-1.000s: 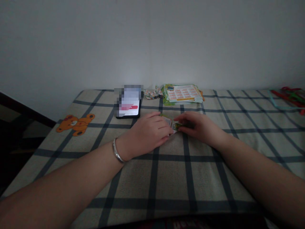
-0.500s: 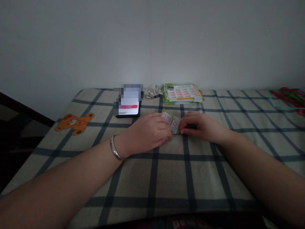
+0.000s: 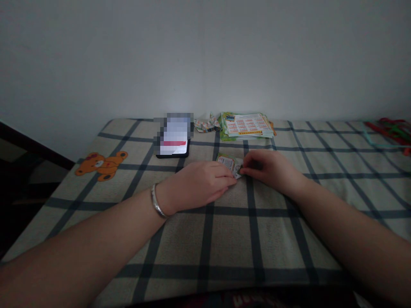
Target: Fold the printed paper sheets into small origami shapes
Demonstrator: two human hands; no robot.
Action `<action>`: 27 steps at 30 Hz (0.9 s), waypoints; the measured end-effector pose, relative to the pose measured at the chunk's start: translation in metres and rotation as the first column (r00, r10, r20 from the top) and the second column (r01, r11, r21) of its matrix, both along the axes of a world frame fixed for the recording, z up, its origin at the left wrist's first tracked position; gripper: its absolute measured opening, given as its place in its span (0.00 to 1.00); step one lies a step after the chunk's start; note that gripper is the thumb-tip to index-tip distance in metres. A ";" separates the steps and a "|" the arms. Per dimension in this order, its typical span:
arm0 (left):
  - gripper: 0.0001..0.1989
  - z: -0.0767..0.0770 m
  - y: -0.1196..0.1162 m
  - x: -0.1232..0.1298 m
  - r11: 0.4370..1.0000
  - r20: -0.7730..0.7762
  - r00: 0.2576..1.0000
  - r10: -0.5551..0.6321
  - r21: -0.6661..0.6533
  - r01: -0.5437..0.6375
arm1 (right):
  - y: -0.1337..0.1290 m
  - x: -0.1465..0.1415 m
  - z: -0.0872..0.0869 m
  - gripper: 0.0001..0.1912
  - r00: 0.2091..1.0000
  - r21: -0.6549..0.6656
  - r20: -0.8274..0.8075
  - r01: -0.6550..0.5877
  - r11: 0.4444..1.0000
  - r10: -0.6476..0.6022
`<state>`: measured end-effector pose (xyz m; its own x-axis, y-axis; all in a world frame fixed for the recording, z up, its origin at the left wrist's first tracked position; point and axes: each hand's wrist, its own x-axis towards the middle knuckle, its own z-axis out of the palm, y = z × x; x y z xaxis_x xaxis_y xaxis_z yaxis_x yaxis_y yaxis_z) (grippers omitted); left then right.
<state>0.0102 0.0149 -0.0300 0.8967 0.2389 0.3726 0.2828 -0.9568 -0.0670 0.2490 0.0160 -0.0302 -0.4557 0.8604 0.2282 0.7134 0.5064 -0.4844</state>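
Observation:
A small printed piece of paper (image 3: 226,162), green-edged with white and red print, lies on the checked cloth between my hands. My left hand (image 3: 205,182), with a silver bangle at the wrist, rests palm down over the paper's near left part, its fingers together and pressing on it. My right hand (image 3: 261,167) pinches the paper's right corner between thumb and index finger. That corner looks bent, and its exact fold is too small to tell.
Against the wall lie a lit phone (image 3: 175,139), a crumpled paper strip (image 3: 207,125) and a stack of printed sheets (image 3: 247,125). An orange bear figure (image 3: 102,165) is at the left. Red and green items (image 3: 393,130) lie at the far right.
My left hand has slid slightly right and toward me over the paper. The paper's right part now shows less of its white face, and my right hand's fingertips have shifted a little left.

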 end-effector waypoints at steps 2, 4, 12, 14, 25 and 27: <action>0.12 0.001 -0.003 0.000 0.998 -0.002 0.998 0.055 0.009 -0.055 | 0.000 0.002 0.002 0.04 0.999 0.043 0.017 -0.043 0.998 0.042; 0.12 0.003 -0.005 0.000 0.993 -0.017 0.993 0.119 0.000 -0.119 | -0.001 0.004 0.005 0.04 0.995 0.093 0.022 -0.096 0.991 0.094; 0.12 0.003 -0.003 -0.001 0.994 -0.074 0.992 0.098 0.049 -0.094 | -0.003 0.012 0.007 0.08 0.966 0.184 0.168 -0.226 0.956 0.196; 0.12 0.003 -0.002 -0.001 0.994 -0.071 0.992 0.104 0.053 -0.101 | -0.004 0.011 0.008 0.10 0.962 0.208 0.187 -0.236 0.949 0.198; 0.11 0.001 0.000 -0.002 0.996 -0.068 0.993 0.094 0.012 -0.093 | -0.008 0.007 0.004 0.10 0.964 0.248 0.219 -0.206 0.947 0.152; 0.11 0.002 0.001 -0.002 0.997 -0.075 0.995 0.069 0.034 -0.067 | -0.009 0.007 0.003 0.10 0.963 0.234 0.222 -0.207 0.950 0.155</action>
<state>0.0084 0.0160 -0.0278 0.9048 0.2894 0.3123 0.3400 -0.9326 -0.1208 0.2565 0.0073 -0.0271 -0.6568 0.6846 0.3161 0.6665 0.7231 -0.1813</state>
